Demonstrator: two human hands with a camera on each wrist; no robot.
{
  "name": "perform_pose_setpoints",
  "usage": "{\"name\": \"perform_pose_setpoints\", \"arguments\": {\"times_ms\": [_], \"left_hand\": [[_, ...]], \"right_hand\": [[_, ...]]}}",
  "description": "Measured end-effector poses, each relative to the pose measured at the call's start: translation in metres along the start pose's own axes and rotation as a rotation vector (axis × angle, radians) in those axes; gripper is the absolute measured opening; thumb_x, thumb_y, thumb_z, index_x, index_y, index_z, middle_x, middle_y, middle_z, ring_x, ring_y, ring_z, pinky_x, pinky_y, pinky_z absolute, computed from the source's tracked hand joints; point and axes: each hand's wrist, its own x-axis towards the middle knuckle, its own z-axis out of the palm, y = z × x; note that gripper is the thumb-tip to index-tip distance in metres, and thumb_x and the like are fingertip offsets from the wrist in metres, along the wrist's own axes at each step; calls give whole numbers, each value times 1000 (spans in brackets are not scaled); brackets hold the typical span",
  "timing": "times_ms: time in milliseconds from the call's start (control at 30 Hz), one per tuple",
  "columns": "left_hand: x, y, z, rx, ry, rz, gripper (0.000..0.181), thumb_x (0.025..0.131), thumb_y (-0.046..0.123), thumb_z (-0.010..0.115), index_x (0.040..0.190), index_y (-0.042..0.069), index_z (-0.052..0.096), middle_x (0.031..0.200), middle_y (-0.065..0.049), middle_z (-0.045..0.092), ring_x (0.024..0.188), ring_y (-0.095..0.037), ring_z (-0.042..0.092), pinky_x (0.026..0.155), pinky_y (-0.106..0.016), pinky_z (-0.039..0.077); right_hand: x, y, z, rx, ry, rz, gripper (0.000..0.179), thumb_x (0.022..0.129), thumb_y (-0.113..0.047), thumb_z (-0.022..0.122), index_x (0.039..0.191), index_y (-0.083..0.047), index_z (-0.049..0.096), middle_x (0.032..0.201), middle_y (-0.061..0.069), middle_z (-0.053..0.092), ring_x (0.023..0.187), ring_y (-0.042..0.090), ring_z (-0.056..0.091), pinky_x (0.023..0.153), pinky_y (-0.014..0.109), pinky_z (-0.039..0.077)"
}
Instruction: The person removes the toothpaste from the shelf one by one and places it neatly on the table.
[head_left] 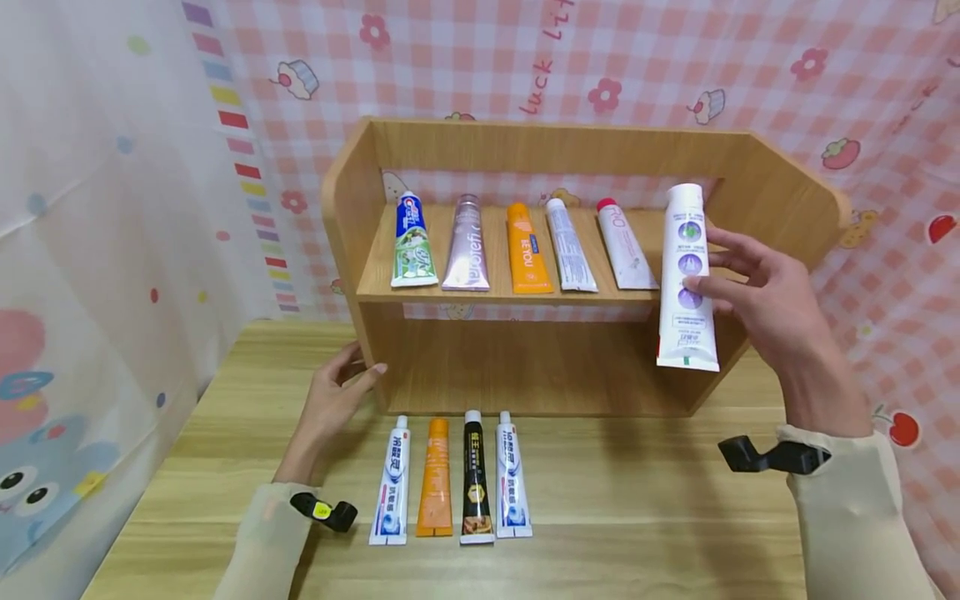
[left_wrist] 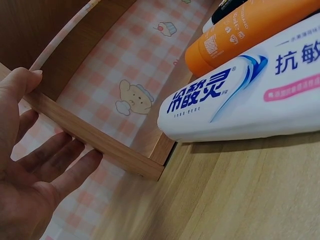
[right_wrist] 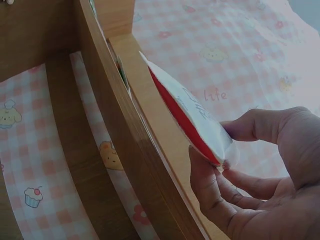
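Observation:
My right hand [head_left: 772,300] pinches a white toothpaste tube [head_left: 688,325] with purple round pictures, cap up, in front of the upper shelf's right end. The right wrist view shows the tube's red side [right_wrist: 180,117] between thumb and fingers. My left hand [head_left: 337,396] holds the left side panel of the wooden shelf [head_left: 363,225], thumb at its front edge and fingers along the outer face. On the upper board lie a blue-green tube [head_left: 414,242], a pink-silver tube [head_left: 467,246], an orange tube [head_left: 527,250], a white-grey tube [head_left: 572,246] and a red-capped tube [head_left: 624,246].
On the table [head_left: 600,558] before the shelf lie a white-blue tube [head_left: 390,483], an orange tube [head_left: 434,479], a black tube [head_left: 476,479] and another white-blue tube [head_left: 512,479]. A checked cloth [head_left: 480,50] hangs behind the shelf.

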Motion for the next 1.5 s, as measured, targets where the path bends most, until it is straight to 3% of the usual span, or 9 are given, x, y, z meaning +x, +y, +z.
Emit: {"name": "perform_pose_setpoints", "arguments": {"times_ms": [167, 333, 467, 667, 900, 1000, 1133, 1367, 1500], "left_hand": [[0, -2, 0, -7, -4, 0, 62, 98, 36, 70, 154, 18, 48, 150, -13, 55, 135, -34, 54, 109, -53, 50], [-1, -2, 0, -2, -7, -11, 63, 98, 38, 69, 154, 19, 47, 151, -13, 54, 136, -34, 54, 109, -54, 50], [-1, 0, 0, 0, -10, -18, 65, 98, 40, 69, 155, 19, 46, 152, -13, 53, 136, -35, 53, 108, -55, 50], [-2, -1, 0, -1, -11, -18, 65, 98, 39, 70, 155, 20, 46, 152, -12, 54, 135, -34, 54, 105, -51, 53], [0, -1, -1, -12, -10, -14, 63, 98, 36, 70, 154, 19, 48, 150, -12, 55, 133, -32, 55, 97, -26, 57], [0, 0, -1, -23, -8, -9, 62, 98, 35, 70, 153, 18, 48, 149, -12, 55, 133, -32, 56, 95, -21, 55], [1, 0, -1, -35, -9, -2, 61, 98, 34, 70, 153, 18, 49, 150, -12, 55, 133, -32, 55, 99, -24, 55], [3, -1, -1, -27, -5, -9, 61, 99, 36, 69, 154, 19, 48, 151, -11, 54, 135, -31, 54, 110, -48, 51], [2, -1, -2, -16, -12, -13, 62, 98, 37, 69, 154, 18, 48, 150, -11, 55, 136, -31, 54, 104, -33, 54]], "right_hand": [[-8, 3, 4, -68, 3, -7, 69, 88, -18, 82, 150, -20, 52, 118, -9, 64, 97, 6, 65, 70, 18, 57], [-17, 6, 11, -56, -19, -42, 63, 91, -14, 79, 148, -18, 54, 118, -6, 63, 93, 6, 67, 71, 18, 56], [-25, 7, 18, 36, -50, -88, 59, 91, -2, 75, 145, -14, 56, 115, -4, 67, 91, 9, 70, 73, 18, 58], [-37, 11, 26, 118, -102, -155, 60, 89, 9, 72, 144, -10, 58, 114, -1, 71, 93, 12, 72, 76, 20, 60], [-49, 19, 30, 205, -186, -215, 62, 90, 16, 65, 146, -5, 54, 122, 3, 71, 98, 14, 75, 78, 22, 61], [-53, 23, 34, 258, -216, -237, 61, 89, 20, 63, 146, -3, 54, 121, 5, 71, 99, 15, 75, 78, 23, 62], [-57, 28, 38, 302, -265, -277, 63, 89, 24, 59, 146, 1, 52, 122, 6, 70, 102, 16, 75, 79, 23, 62], [-63, 40, 44, 350, -359, -345, 67, 86, 31, 54, 148, 5, 47, 123, 9, 69, 104, 19, 75, 76, 26, 63], [-68, 48, 48, 338, -381, -338, 69, 85, 31, 54, 148, 5, 46, 124, 8, 68, 105, 19, 75, 76, 27, 64]]}}
